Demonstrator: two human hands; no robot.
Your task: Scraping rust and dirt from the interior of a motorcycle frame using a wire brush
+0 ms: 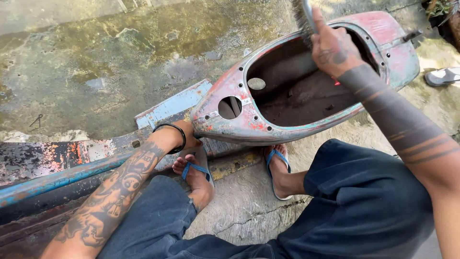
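Observation:
An old scooter body shell (239, 122), worn red and grey with round holes, lies open side up on the concrete in front of me. My left hand (188, 135) grips its pointed near end from below; a black band circles that wrist. My right hand (330, 45) is closed on the metal handle of a bristle brush (303, 14), held over the shell's far rim above the dark hollow inside. Both my feet in blue-strapped sandals rest under the shell's near edge.
A flat rusted metal panel with a blue painted edge (62, 177) lies to the left along the ground. Wet, stained concrete (120, 52) spreads beyond. A loose sandal (443, 76) sits at the right edge.

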